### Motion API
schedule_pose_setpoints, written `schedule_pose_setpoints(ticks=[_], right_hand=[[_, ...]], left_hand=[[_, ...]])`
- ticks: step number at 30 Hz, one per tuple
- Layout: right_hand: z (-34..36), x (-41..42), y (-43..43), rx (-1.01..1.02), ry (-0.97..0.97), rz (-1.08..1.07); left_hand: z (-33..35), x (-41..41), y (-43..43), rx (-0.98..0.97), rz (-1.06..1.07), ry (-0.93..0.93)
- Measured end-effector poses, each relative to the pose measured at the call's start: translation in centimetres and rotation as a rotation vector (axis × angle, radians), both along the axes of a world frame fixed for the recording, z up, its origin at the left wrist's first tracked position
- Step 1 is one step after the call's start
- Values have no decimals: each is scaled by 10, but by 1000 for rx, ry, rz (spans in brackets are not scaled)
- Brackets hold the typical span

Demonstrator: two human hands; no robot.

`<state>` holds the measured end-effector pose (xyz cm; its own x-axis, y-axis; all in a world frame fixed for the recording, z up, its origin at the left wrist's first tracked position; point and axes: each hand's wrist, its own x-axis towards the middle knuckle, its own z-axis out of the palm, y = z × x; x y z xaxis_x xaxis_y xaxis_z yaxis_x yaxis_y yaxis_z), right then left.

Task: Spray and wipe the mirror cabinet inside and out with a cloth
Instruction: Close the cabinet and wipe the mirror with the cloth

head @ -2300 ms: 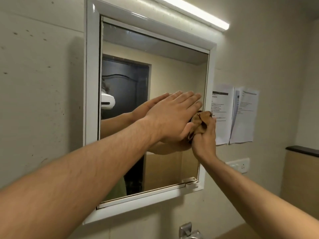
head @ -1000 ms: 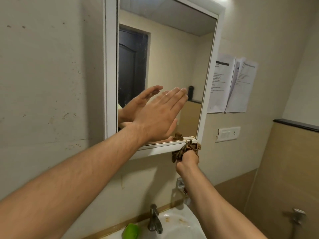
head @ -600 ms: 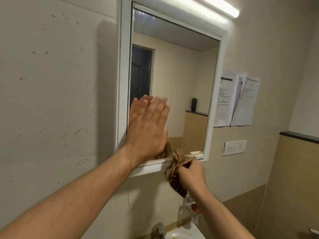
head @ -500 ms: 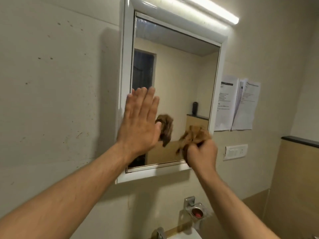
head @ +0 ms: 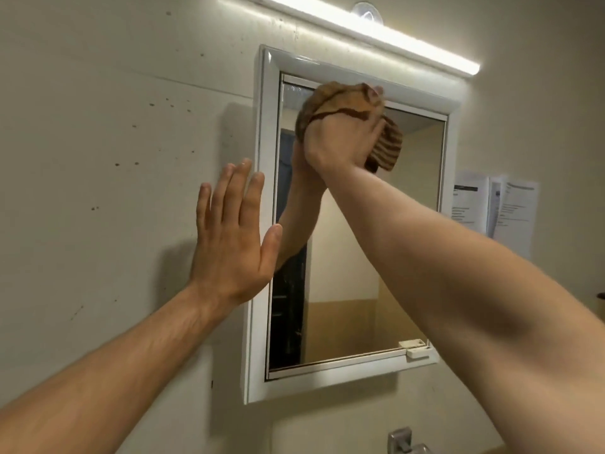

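A white-framed mirror cabinet (head: 347, 257) hangs shut on a pale, speckled wall (head: 114, 158), with dark flecks scattered across the plaster toward 9 and 10 o'clock. The right hand (head: 340, 139) is raised to the glass at about 11 o'clock of the door, just under the top frame. Its fingers are curled tight around a bunched brown striped cloth (head: 337, 99), which presses against the mirror. A fold of the cloth sticks out toward 3 o'clock of the fist.

The left hand (head: 232, 237) is at 9 o'clock of the cabinet, fingers straight and slightly spread, holding nothing. The palm faces the wall and the thumb lies over the frame's left edge. Whether the palm touches the plaster cannot be told.

A lit tube light (head: 360, 31) runs along the wall at 12 o'clock. Printed papers (head: 497, 211) are stuck up at 3 o'clock. A small white catch (head: 414, 348) sits at the door's 5 o'clock corner, and a metal fitting (head: 401, 440) shows at 6 o'clock below.
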<state>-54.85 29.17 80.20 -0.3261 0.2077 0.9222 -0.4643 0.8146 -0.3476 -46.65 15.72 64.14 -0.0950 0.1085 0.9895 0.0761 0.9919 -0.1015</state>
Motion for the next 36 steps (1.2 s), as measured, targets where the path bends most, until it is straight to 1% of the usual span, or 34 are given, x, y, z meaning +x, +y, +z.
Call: schedule_pose_setpoints(ticks=[1,2,3,4,5,6,7,8,9,10,11,13,15,16,17,18,19,22,23,24,26,28,30,31,32,33,34,35,36], right_hand=[[-11,3,-3,190,144,36],[-23,3,-5,399,275,121],[-36,0,-2,588,367,192],[-40,-3,6,733,430,206],[-37,-8,15,799,455,170],[-30,-13,22,754,449,101],[-22,-18,28,613,402,28],[-14,-19,30,424,319,-17],[-8,-16,24,265,239,-25],[-6,-11,12,183,185,24],[-10,-2,-1,183,188,96],[-20,7,-17,353,325,160],[-14,7,-3,538,448,41],[-6,6,8,598,473,-50],[5,4,16,612,474,-120],[12,3,20,595,467,-141],[17,5,19,562,472,-109],[10,13,3,367,467,142],[2,13,0,333,466,216],[-11,9,0,346,473,268],[-51,-2,13,477,504,344],[-114,-17,35,650,504,435],[-187,-27,60,874,455,504],[-211,-30,70,1004,431,501],[-218,-33,80,1131,420,482],[-208,-36,86,1219,424,467],[-187,-41,87,1245,457,440],[-161,-43,83,1174,493,397],[-131,-42,75,1011,499,330]], left_hand=[[2,-1,-1,11,-33,15],[3,-3,-1,21,-59,21],[4,-5,-1,30,-80,23],[5,-8,1,38,-90,22],[5,-10,3,45,-91,15],[4,-13,6,47,-90,4],[3,-16,9,47,-95,-11],[1,-19,13,49,-108,-30],[-1,-22,16,49,-120,-45],[-4,-25,20,43,-126,-61],[-8,-27,23,40,-127,-72],[-16,-31,25,73,-141,-50],[-17,-32,25,144,-168,-30],[-17,-32,26,168,-177,-34],[-17,-32,26,172,-184,-36],[-18,-33,27,162,-188,-38],[-18,-34,27,145,-184,-33],[-19,-36,26,143,-185,-9],[-20,-36,25,152,-205,4],[-20,-37,24,156,-242,24],[-21,-36,22,126,-360,79],[-21,-35,21,86,-460,123],[-22,-33,22,89,-505,129],[-22,-33,23,105,-510,121],[-23,-33,23,118,-504,113],[-24,-33,22,118,-495,108],[-23,-34,22,112,-491,106],[-23,-33,22,108,-494,96],[-23,-32,22,108,-497,90]])
